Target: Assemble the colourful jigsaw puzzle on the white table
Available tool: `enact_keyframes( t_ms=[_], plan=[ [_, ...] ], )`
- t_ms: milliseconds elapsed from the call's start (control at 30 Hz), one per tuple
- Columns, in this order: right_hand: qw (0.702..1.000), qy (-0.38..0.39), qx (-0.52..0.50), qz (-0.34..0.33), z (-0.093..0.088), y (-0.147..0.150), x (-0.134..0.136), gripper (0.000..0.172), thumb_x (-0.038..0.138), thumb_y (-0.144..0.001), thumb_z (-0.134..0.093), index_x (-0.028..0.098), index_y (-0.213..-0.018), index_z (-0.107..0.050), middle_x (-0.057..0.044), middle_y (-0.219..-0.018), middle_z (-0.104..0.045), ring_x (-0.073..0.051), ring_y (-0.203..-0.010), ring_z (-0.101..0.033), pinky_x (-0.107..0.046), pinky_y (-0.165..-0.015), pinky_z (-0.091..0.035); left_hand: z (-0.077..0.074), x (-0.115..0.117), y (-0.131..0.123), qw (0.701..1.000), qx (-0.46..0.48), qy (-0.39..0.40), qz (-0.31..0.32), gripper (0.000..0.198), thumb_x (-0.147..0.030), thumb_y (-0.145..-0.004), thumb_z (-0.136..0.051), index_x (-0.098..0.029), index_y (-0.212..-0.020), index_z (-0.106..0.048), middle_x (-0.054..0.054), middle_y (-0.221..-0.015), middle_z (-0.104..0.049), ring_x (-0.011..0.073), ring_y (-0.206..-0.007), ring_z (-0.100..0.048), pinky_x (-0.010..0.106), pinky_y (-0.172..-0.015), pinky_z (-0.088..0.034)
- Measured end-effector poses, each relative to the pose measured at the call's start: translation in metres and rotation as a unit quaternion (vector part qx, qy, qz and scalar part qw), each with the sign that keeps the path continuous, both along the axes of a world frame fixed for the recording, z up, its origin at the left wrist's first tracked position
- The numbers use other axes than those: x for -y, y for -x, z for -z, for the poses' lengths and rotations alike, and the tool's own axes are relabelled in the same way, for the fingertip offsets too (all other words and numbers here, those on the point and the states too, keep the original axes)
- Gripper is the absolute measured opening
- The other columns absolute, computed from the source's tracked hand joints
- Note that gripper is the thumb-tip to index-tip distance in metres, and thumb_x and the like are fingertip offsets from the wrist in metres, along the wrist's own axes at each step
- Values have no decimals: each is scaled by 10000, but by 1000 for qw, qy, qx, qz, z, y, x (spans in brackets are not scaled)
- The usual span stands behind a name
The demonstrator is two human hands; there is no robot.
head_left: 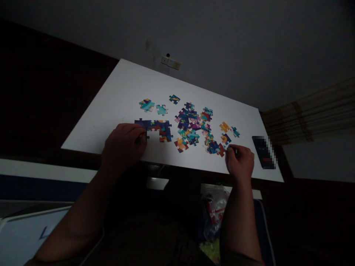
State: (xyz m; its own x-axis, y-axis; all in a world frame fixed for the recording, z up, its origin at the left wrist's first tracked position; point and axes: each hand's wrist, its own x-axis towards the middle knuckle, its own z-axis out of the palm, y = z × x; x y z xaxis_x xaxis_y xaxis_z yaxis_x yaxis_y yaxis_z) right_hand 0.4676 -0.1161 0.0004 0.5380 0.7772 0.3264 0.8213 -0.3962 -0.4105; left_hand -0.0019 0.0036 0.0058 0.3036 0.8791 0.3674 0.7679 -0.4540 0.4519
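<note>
Nearest, a crinkled clear plastic bag with red print [214, 212] sits below the white rectangular bench [108, 107]. Over its near edge, the left hand [123, 144] curls, hiding part of a partly joined dark-blue-and-orange cardboard puzzle [166, 130]; the right hand [242, 160] bends inward beside loose multicoloured cardboard pieces [191, 120]. Whether either grip is closed on a piece, I cannot tell. Beyond, a white wall socket [171, 62].

Two hands [123, 144] [241, 160], one table [111, 99], one joined section [165, 130], over a dozen loose puzzle pieces [191, 120].
</note>
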Motion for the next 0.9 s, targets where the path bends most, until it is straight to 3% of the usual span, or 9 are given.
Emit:
enact_keyframes(
  t_ms=[300, 900],
  plan=[
    [1000, -7, 3, -1, 1, -1, 1, 286, 455, -974, -658, 267, -1052, -858, -204, -1224, -894, -446, -1305, -761, -666, -1305, -551, 1, 1, 0, 1000, 0, 6, -7, 246, -322, -1123, -690, -306, -1220, -916, 119, -1352, -967, 402, -1335, -865, 593, -1210, -718],
    [1000, -12, 0, 2, -2, 2, 0, 288, 482, -961, -652, 273, -1018, -842, -211, -1210, -904, -447, -1280, -780, -674, -1286, -578, 2, 4, 0, 1000, -1, -3, -15, 226, -294, -1138, -686, -306, -1211, -900, 97, -1338, -963, 379, -1332, -869, 571, -1217, -715]
  ],
)
